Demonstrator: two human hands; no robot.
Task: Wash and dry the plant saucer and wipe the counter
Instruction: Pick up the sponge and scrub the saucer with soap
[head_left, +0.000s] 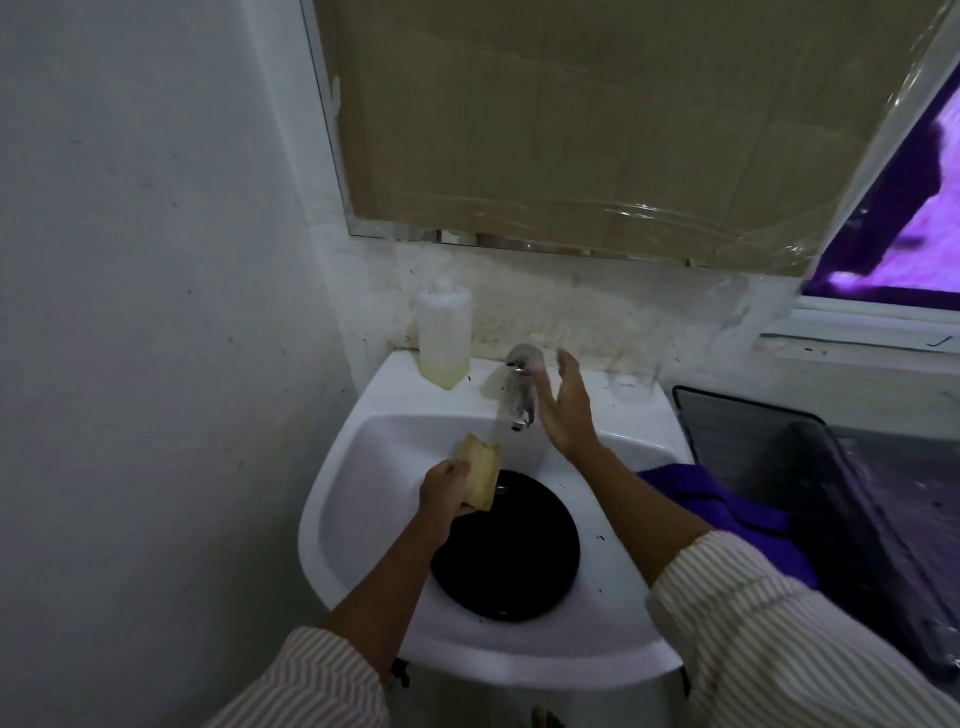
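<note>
A round black plant saucer (511, 553) lies flat in the bowl of the white sink (363, 431). Just above the saucer's far left rim, my left hand (447, 488) grips a yellowish sponge (480, 475). My right hand (566, 410) hovers with fingers spread right beside the chrome tap (519, 387), blurred by motion and holding nothing. I cannot tell whether water is running from the spout.
A clear plastic bottle (445, 335) with a little yellow liquid stands on the sink's back left ledge. A purple cloth (727, 506) lies at the sink's right edge, next to a dark tray or rack (831, 467). A covered mirror (597, 119) hangs above.
</note>
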